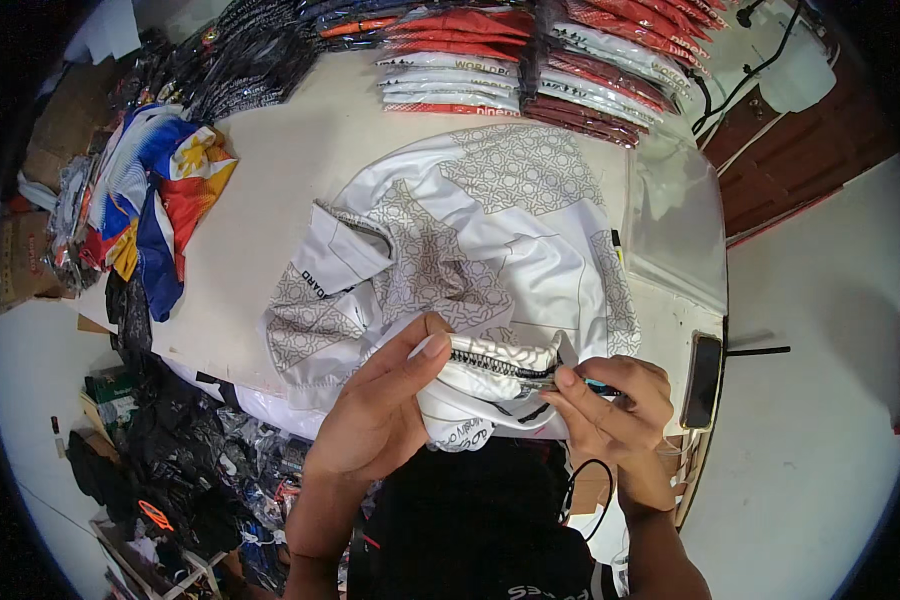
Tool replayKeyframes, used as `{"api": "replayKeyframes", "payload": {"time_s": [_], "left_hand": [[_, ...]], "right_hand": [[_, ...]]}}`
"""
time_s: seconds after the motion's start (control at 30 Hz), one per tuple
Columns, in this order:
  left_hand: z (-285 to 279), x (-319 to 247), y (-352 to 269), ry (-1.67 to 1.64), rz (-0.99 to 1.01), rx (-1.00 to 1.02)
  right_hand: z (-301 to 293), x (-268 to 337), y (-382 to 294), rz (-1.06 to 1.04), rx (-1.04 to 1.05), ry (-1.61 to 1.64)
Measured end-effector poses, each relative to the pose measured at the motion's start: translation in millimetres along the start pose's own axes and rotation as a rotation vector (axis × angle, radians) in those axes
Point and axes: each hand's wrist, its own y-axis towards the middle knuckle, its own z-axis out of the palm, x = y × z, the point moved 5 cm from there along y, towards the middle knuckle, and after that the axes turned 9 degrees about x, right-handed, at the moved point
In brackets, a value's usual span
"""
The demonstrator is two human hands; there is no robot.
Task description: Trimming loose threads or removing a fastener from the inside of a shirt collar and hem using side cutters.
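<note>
A white shirt with a grey geometric pattern (529, 176) lies crumpled on the cream tabletop (270, 172), its lower part lifted at the near edge. My left hand (382, 397) pinches the shirt's edge between thumb and fingertips, beside a seam with dark stitching. At the other end of this seam, my right hand (615, 405) has thumb and fingers closed on the fabric. A small tool, partly blue and mostly hidden by the fingers, shows in my right hand too; its kind cannot be told. The shirt's collar (351, 251) rests to the left.
Stacks of bagged red and white garments (454, 75) stand along the far edge. A multicoloured garment (169, 180) is heaped at the left. Clear plastic bags (675, 217) and a smartphone (700, 382) lie at the right edge. Black plastic bags (172, 450) are piled at lower left.
</note>
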Motion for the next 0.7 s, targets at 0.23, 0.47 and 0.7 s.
{"api": "replayKeyframes", "payload": {"time_s": [0.23,0.47,0.7], "left_hand": [[0,4,1,0.0,-0.021,-0.01],[2,2,2,-0.011,-0.02,-0.008],[2,1,5,0.003,-0.009,-0.018]], "right_hand": [[1,-1,0,0.031,-0.022,0.0],[3,-8,-5,-0.04,-0.038,0.039],[0,-12,-8,-0.025,-0.08,0.049]]}}
